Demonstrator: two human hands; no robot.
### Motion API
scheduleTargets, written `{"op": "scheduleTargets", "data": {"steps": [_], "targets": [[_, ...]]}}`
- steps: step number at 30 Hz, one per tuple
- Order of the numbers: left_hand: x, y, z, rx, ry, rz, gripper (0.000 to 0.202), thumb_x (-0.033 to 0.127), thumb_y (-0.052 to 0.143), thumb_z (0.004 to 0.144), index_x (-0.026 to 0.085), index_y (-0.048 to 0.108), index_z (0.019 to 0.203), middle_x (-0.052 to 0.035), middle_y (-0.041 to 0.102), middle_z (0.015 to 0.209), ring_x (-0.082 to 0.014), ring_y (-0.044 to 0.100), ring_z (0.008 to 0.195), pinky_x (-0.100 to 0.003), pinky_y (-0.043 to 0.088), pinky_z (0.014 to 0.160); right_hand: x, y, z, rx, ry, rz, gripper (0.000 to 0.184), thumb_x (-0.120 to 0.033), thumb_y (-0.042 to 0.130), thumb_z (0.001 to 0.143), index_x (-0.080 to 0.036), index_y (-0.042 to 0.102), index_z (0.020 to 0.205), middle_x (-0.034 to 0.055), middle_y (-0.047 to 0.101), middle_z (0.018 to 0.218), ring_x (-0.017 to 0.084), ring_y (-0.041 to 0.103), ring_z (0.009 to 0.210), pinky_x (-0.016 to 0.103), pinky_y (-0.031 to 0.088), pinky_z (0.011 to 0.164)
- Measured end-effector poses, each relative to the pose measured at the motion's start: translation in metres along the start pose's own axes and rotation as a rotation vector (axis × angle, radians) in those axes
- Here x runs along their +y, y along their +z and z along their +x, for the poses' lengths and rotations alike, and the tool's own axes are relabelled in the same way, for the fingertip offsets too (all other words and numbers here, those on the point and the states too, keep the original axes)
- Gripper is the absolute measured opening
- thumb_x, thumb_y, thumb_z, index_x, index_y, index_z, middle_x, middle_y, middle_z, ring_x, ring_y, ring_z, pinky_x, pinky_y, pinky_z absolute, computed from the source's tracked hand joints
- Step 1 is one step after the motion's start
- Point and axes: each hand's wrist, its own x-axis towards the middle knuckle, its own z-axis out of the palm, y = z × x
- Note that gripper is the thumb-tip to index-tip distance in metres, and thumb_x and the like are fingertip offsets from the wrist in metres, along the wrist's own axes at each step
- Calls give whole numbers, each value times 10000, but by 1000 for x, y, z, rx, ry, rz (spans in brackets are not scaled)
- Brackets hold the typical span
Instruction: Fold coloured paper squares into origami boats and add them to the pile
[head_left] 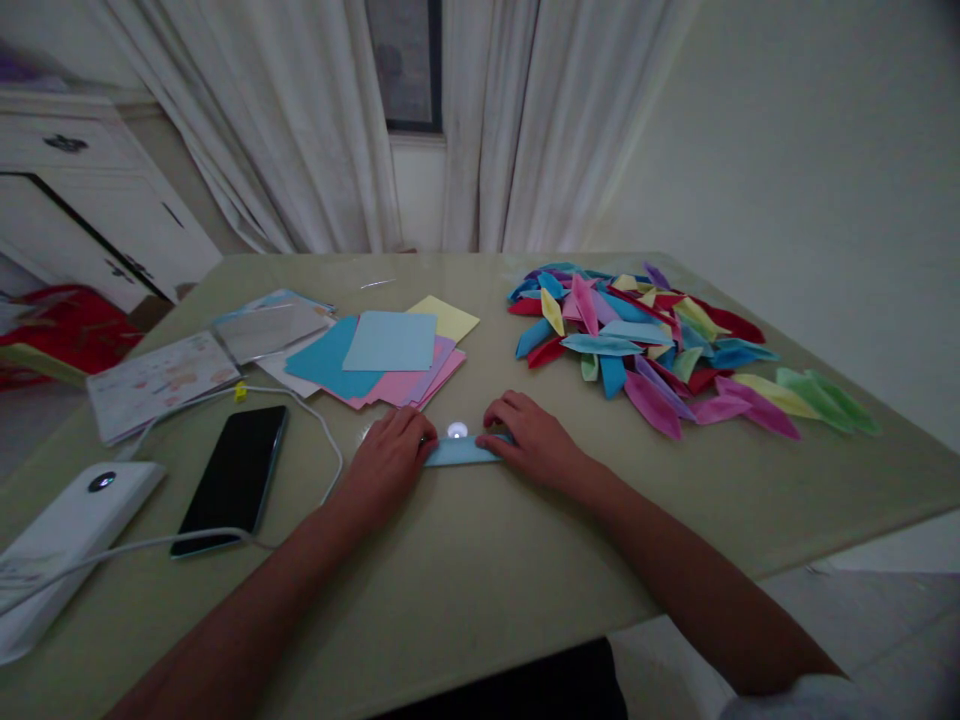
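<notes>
A narrow folded strip of light blue paper (459, 452) lies flat on the table (480, 560) in front of me. My left hand (390, 458) has its fingers curled and pressed on the strip's left end. My right hand (529, 440) is curled the same way over the right end, fingertips pinching the paper down. A bright lamp reflection sits between the two hands.
A stack of coloured paper squares (390, 358) lies behind my left hand. A heap of folded coloured paper pieces (652, 345) fills the right of the table. A black phone (236, 478), white cable, white device (67, 540) and printed sheets (157, 380) lie at left.
</notes>
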Motion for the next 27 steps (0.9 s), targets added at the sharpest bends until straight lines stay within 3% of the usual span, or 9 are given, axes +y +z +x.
{"op": "scheduleTargets", "data": {"steps": [7,11,14,18,21,23,25,27], "targets": [[-2,9,-5,-16,-44,-63,106,145,560,1056,182,660,1050,-89,679,1049,-290,608,1008,-435,501,899,5,-10,-1,-88,-35,164,185,-238,858,920,-169,701,989,47,647,987,198,595,896,299,435,799],[0,7,-8,20,23,-116,276,98,498,1058,199,692,1225,-96,680,1116,-277,620,1030,-413,510,892,5,-12,-1,-47,-43,251,170,-191,851,911,-174,683,925,23,660,933,177,593,844,280,424,760],[9,-4,-10,105,77,-12,310,69,492,1033,198,719,1200,-115,675,1110,-288,628,1004,-420,513,869,-1,-10,-3,44,-77,352,145,-177,807,945,-189,668,902,-6,677,852,158,609,769,268,438,715],[28,-19,-14,198,247,227,215,147,570,1047,162,705,1214,-160,745,1283,-349,675,1137,-501,478,954,-17,-1,-9,273,-386,222,118,-213,744,1008,-196,690,904,41,731,873,187,645,822,306,490,770],[31,-25,-17,131,412,243,290,57,517,1047,171,704,1238,-85,831,1062,-266,752,938,-438,491,918,-25,-1,-15,328,-588,107,160,-210,655,1067,-188,706,916,78,763,888,197,658,822,330,520,790],[23,-28,-17,102,415,228,312,34,499,1039,183,721,1201,-58,844,973,-245,768,838,-409,504,854,-23,-9,-16,341,-588,124,164,-222,657,1072,-194,719,923,72,772,881,190,668,806,323,531,774],[11,-32,-16,108,372,223,318,44,498,1034,187,735,1191,-73,856,1031,-250,786,843,-399,517,834,-14,-19,-16,364,-500,199,144,-263,704,1053,-203,735,926,57,776,864,186,688,802,317,536,760],[-3,-35,-14,87,292,189,315,54,507,1016,209,756,1130,-53,857,966,-251,786,816,-391,526,810,-2,-28,-15,381,-392,289,155,-307,761,1019,-208,749,901,40,773,839,177,707,782,309,542,757]]}}
